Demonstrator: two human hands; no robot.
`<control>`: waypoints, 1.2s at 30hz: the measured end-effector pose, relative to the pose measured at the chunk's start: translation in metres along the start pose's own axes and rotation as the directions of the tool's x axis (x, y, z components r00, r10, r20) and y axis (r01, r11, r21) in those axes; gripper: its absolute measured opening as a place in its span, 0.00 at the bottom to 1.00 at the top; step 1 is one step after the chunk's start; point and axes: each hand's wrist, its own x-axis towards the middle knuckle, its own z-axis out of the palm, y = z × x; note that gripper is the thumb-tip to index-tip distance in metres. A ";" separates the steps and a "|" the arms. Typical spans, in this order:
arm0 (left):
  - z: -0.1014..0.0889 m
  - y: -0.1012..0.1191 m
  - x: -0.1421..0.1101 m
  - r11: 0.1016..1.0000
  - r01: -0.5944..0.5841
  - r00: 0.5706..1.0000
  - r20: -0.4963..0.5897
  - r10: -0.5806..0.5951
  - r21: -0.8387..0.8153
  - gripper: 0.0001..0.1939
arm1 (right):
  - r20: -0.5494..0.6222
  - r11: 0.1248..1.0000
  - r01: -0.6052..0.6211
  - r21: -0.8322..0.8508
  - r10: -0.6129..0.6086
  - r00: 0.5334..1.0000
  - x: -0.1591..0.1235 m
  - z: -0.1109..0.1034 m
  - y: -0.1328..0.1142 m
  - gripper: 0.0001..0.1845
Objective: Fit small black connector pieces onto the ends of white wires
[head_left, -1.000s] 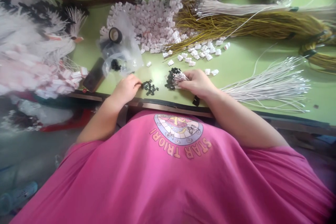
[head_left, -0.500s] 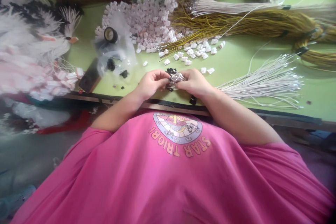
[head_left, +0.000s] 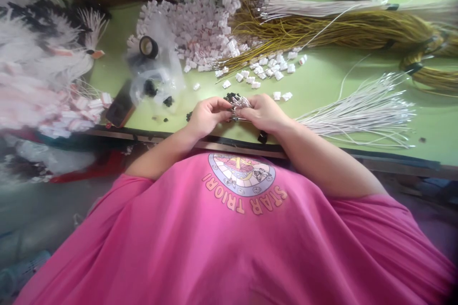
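Observation:
My right hand [head_left: 265,113] is closed around a bundle of white wires [head_left: 361,109], whose metal-tipped ends [head_left: 242,103] stick out towards my left hand. The rest of the bundle passes beneath my right forearm and fans out on the green table. My left hand [head_left: 206,116] meets those tips with thumb and forefinger pinched together; what lies in the pinch is too small to make out. Small black connectors [head_left: 232,96] lie just behind the fingertips, partly covered by the hands. A black piece [head_left: 262,137] rests below my right wrist.
A heap of white connectors [head_left: 200,28] lies beyond my hands, beside long yellow wires [head_left: 329,31]. To the left are a plastic bag [head_left: 171,64], a roll of black tape [head_left: 149,47], a dark phone-like slab [head_left: 120,105] and piled white wire assemblies [head_left: 39,76]. The table edge [head_left: 236,145] runs before my body.
My left thumb and forefinger have shifted slightly at the wire tips, and fewer black connectors show below them. My right hand keeps its hold, almost unmoved.

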 end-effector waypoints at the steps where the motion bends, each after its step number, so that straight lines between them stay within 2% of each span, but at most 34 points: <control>1: 0.000 -0.001 -0.001 0.999 -0.019 1.000 0.001 0.019 0.035 0.13 | 0.007 1.000 0.004 0.003 -0.004 1.000 0.000 0.000 0.001 0.11; 4: 0.000 -0.003 -0.002 0.974 -0.135 0.991 0.022 0.133 0.183 0.08 | 0.035 1.000 0.018 0.013 -0.018 0.999 0.001 0.000 0.003 0.11; 7: 0.002 -0.005 -0.002 0.909 -0.256 0.966 0.052 0.254 0.329 0.05 | 0.038 0.999 0.031 0.006 -0.031 0.999 0.002 0.002 0.006 0.11; 9: 0.002 -0.005 -0.003 0.859 -0.299 0.953 0.085 0.291 0.416 0.05 | 0.029 0.999 0.039 -0.028 -0.038 0.999 0.002 0.004 0.007 0.10; 13: -0.008 0.002 -0.013 0.692 -0.378 0.924 0.207 0.322 0.615 0.06 | -0.066 0.989 0.055 -0.135 -0.065 0.996 0.001 0.006 0.006 0.10; 16: -0.033 0.009 -0.031 0.529 -0.403 0.906 0.242 0.348 0.747 0.11 | -0.130 0.990 0.088 -0.107 -0.101 0.986 0.000 0.005 0.004 0.10; 18: -0.059 0.011 -0.046 0.411 -0.288 0.921 0.132 0.367 0.865 0.10 | -0.120 0.996 0.061 -0.073 -0.069 0.990 0.000 0.004 0.004 0.11; 20: -0.086 0.008 -0.062 0.291 -0.080 0.922 -0.040 0.385 0.953 0.07 | -0.101 0.998 0.004 -0.056 -0.010 0.995 0.000 0.002 0.003 0.11; 22: -0.109 0.001 -0.074 0.191 0.085 0.914 -0.153 0.375 0.978 0.07 | -0.096 0.998 -0.034 -0.049 0.029 0.995 0.000 0.001 0.002 0.11; 23: -0.118 -0.004 -0.078 0.173 0.134 0.917 -0.188 0.353 0.976 0.09 | -0.097 0.998 -0.048 -0.044 0.044 0.994 0.000 0.001 0.002 0.11; 26: -0.131 -0.015 -0.081 0.208 0.166 0.926 -0.225 0.303 0.964 0.09 | -0.101 0.996 -0.085 -0.028 0.082 0.991 0.000 0.002 -0.001 0.11; 30: -0.121 -0.015 -0.073 0.348 0.115 0.933 -0.221 0.285 0.931 0.06 | -0.105 0.996 -0.082 -0.040 0.078 0.991 -0.001 0.002 -0.003 0.10; 33: -0.095 -0.003 -0.064 0.556 0.073 0.957 -0.216 0.196 0.828 0.08 | -0.085 0.996 -0.055 -0.072 0.048 0.995 0.000 0.002 -0.002 0.09; 36: -0.061 0.010 -0.047 0.801 0.014 0.986 -0.141 0.088 0.599 0.09 | -0.070 0.996 -0.034 -0.087 0.028 0.997 0.000 0.003 -0.001 0.09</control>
